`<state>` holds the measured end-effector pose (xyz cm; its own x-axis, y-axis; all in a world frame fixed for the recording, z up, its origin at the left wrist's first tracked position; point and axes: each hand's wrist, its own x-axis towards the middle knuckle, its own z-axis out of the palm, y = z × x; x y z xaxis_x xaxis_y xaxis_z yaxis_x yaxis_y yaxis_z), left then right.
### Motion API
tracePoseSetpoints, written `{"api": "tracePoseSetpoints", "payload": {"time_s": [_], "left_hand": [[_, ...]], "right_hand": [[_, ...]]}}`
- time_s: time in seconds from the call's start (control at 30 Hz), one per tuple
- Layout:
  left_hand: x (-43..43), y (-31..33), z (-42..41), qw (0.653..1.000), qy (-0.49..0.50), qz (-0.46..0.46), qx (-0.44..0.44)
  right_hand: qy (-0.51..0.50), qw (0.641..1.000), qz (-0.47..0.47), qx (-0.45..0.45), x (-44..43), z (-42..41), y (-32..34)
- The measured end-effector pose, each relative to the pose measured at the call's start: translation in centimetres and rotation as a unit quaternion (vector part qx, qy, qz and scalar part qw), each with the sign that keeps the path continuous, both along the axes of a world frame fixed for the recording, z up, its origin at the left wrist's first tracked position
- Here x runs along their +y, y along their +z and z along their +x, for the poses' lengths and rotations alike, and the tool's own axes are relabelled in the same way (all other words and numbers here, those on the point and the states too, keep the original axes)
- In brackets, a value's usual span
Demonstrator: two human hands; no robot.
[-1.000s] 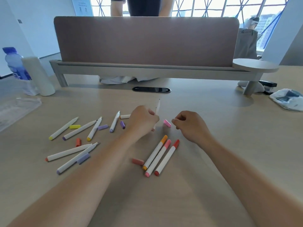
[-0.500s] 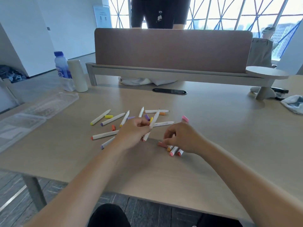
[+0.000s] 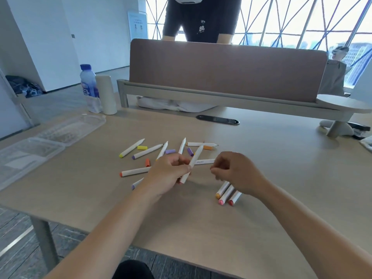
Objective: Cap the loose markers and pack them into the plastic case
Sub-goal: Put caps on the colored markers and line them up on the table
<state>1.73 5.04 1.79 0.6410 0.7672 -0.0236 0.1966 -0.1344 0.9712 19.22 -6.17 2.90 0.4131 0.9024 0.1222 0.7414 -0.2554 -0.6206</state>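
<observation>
Mid-tabletop (image 3: 281, 168), capping step: marker (image 3: 194, 160) in left hand (image 3: 169, 172), right hand (image 3: 235, 171) just beside it.

Left fingers (image 3: 181, 161) are clamped round the barrel, w/ the bare tip tilted up & away. Right fingers are curled together; can't tell if a cap sits btwn them. To do it well, prob.: keep the barrel steady, line the cap up w/ the tip, push straight till it seats, and match cap colour to the marker's end. Three capped markers (image 3: 227, 193) lie by the right wrist. Loose markers (image 3: 148, 151) & caps (image 3: 170, 151) are scattered beyond the hands. The case (image 3: 50, 150) sits open at far left, well apart, so batch capped ones first.
</observation>
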Motion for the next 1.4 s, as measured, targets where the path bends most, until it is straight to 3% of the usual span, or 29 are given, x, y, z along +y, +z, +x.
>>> {"api": "tracePoseSetpoints", "payload": {"time_s": [0.2, 0.33, 0.8, 0.93, 1.13, 1.4], "left_hand": [[-0.4, 0.0, 1.1, 0.999, -0.039, -0.02, -0.012], [-0.8, -0.2, 1.8, 0.997, -0.074, -0.016, 0.012], [-1.4, -0.1, 2.6, 0.997, -0.064, -0.017, 0.031], [-1.5, 0.1, 2.8, 0.997, -0.065, -0.012, 0.034], [-1.4, 0.2, 2.8, 0.996, -0.078, -0.005, 0.045], [-0.9, 0.0, 2.8, 0.995, -0.087, 0.002, 0.05]], "right_hand": [[-0.042, 0.965, 0.105, 0.239, -1.9, 1.6, 0.8], [-0.042, 0.942, 0.135, 0.304, -2.4, 2.1, 0.9], [-0.057, 0.943, 0.132, 0.3, -3.3, 2.9, 0.8], [-0.078, 0.956, 0.115, 0.258, -3.2, 2.9, 0.7], [-0.116, 0.944, 0.153, 0.27, -3.1, 3.5, 1.1], [-0.074, 0.95, 0.151, 0.264, -3.5, 3.6, 1.5]]}}
